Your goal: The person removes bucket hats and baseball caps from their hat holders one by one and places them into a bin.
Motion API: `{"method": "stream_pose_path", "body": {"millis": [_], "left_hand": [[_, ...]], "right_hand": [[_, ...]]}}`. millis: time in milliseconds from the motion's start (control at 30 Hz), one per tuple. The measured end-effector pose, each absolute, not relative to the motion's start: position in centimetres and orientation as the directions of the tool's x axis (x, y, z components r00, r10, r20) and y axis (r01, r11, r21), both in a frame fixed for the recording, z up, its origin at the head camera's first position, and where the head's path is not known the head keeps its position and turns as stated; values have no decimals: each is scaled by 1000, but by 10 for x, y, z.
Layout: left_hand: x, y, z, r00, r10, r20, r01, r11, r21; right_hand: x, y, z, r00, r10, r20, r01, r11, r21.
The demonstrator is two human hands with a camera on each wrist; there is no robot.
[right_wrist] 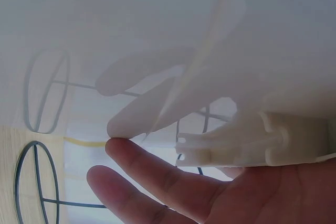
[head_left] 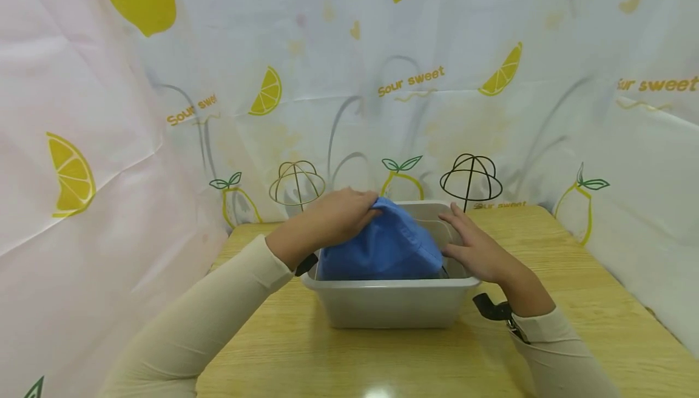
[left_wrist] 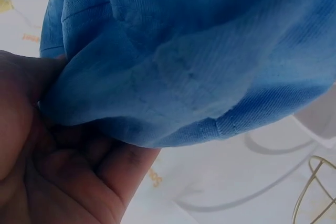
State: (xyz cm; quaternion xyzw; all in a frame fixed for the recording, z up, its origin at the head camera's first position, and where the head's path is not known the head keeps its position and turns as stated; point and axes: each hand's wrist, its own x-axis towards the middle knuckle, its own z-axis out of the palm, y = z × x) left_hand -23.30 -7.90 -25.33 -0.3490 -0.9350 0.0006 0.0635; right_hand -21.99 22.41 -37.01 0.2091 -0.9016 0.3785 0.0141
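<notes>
A blue fabric hat [head_left: 382,246] is partly inside a light grey plastic basin [head_left: 393,304], its upper part raised above the rim. My left hand [head_left: 346,213] grips the hat's edge near the top left. Up close in the left wrist view, the thumb and fingers of my left hand [left_wrist: 68,166] pinch the folded blue cloth [left_wrist: 173,77]. At the basin's right side is my right hand [head_left: 480,252], fingers spread and holding nothing. In the right wrist view, extended fingers [right_wrist: 157,177] lie against or very near the basin's glossy wall [right_wrist: 131,19], which reflects them.
Behind the basin stand two wire hat stands, a gold one [head_left: 297,184] at left and a black one [head_left: 471,179] at right. All rest on a wooden table [head_left: 546,301]. Lemon-printed sheets [head_left: 338,40] hang at the back and sides.
</notes>
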Motion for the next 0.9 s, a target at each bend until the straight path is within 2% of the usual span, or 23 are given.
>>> {"method": "stream_pose_path", "body": {"millis": [433,667,900], "left_hand": [[-253,-64,-274,-752,658,40,656,753,-56],[-259,-65,-279,-690,724,-14,723,688,-58],[-251,-71,-255,-631,768,-110,772,636,11]], "right_hand": [[-219,224,-369,-912,-363,190,-391,628,-673],[-219,223,-371,-912,-362,190,-388,619,-683],[-219,225,-369,-912,-365,188,-387,611,-690]]}}
